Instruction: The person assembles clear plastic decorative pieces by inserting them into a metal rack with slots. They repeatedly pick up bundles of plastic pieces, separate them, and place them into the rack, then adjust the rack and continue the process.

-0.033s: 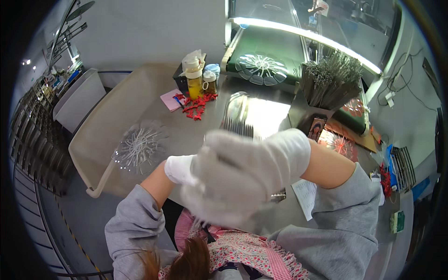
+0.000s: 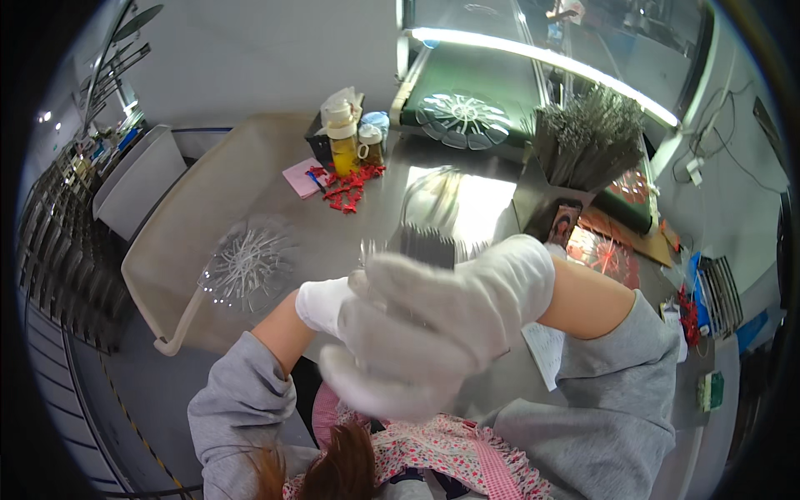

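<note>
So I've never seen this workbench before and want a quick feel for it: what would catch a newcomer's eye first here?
First, the two white-gloved hands, the right hand laid over the left hand close under the camera, above a row of thin metal rods. Behind them, a box bristling with grey rods stands at the right, and a yellow-filled bottle sits by scattered red pieces further back.

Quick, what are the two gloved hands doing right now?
Left hand: mostly hidden behind the right, cannot be told.
Right hand: raised, blurred, fingers curled; any hold cannot be told.
</note>
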Action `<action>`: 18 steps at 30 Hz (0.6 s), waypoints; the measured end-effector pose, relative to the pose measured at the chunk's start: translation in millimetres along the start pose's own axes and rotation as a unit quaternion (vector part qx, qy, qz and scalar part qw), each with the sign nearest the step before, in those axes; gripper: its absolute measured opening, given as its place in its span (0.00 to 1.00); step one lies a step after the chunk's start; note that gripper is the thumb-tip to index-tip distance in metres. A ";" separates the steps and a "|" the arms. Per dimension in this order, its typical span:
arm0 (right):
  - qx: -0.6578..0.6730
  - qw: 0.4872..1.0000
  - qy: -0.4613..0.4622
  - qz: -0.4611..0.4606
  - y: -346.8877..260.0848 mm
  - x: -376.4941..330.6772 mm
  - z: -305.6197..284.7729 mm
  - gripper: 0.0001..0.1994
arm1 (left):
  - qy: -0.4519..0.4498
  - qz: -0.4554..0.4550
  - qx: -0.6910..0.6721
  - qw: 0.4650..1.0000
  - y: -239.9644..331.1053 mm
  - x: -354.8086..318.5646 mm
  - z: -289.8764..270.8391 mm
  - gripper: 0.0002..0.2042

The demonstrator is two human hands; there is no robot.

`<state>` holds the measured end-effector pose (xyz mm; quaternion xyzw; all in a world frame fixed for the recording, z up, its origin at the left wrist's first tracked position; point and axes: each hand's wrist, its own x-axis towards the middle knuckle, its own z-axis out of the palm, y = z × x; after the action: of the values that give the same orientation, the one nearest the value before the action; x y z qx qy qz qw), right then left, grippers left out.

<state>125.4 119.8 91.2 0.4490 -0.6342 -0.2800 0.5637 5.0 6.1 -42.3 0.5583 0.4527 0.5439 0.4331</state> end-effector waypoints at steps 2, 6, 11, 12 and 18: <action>-0.108 0.992 0.004 0.065 -4.0 2.3 -7.3 0.12 | 0.066 0.021 0.085 0.994 11.0 6.1 11.8 0.34; -0.133 0.807 -0.289 0.498 -53.8 -26.6 -61.0 0.08 | 0.281 0.116 0.434 0.848 33.8 19.5 12.3 0.23; 0.022 0.480 -0.447 0.755 -130.7 -144.0 -133.8 0.12 | 0.289 0.063 0.311 0.903 49.7 2.0 -12.5 0.29; 0.039 0.351 -0.520 0.778 -149.0 -167.0 -141.2 0.13 | 0.250 0.066 0.114 0.959 46.7 -4.2 -16.6 0.30; 0.053 0.179 -0.658 0.729 -234.2 -221.9 -145.8 0.20 | -0.019 0.034 -0.043 0.998 4.8 -22.7 -32.6 0.33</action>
<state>317.1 235.2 -183.1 -0.5366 -0.8268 0.0988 -0.1364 -27.4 -17.5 -41.4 0.5646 0.4012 0.5667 0.4462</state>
